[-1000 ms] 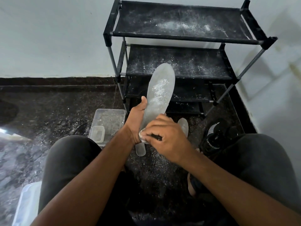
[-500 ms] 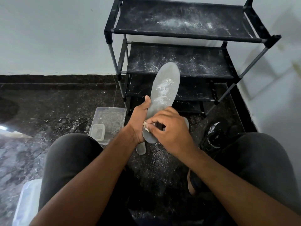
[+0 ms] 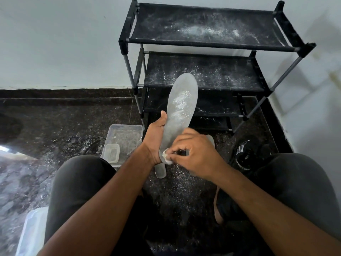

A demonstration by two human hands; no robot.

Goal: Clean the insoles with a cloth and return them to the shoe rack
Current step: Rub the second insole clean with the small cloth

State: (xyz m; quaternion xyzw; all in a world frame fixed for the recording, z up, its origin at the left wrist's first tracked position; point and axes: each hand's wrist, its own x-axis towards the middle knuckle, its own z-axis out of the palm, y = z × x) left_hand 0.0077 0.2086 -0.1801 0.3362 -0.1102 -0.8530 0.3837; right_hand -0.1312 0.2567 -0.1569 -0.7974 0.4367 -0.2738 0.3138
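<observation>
A grey insole (image 3: 181, 106) dusted with white powder stands tilted upward in front of the black shoe rack (image 3: 208, 43). My left hand (image 3: 156, 137) grips its heel end from the left side, thumb along its edge. My right hand (image 3: 195, 154) pinches a small white cloth (image 3: 166, 155) against the insole's heel end. A second grey insole (image 3: 160, 170) lies on the floor under my hands, mostly hidden; a rounded grey end (image 3: 210, 138) shows past my right hand.
The rack's shelves carry white powder. A clear plastic tub (image 3: 127, 130) with a smaller box (image 3: 110, 153) in it sits left of my hands. A black shoe (image 3: 247, 154) lies at the right by my knee. A tub lid (image 3: 31, 231) is at bottom left. Powder covers the dark floor.
My right hand with the cloth has rubbed back and forth at the insole's heel end and now sits at the bottom edge. The insole's toe has leaned a little to the right.
</observation>
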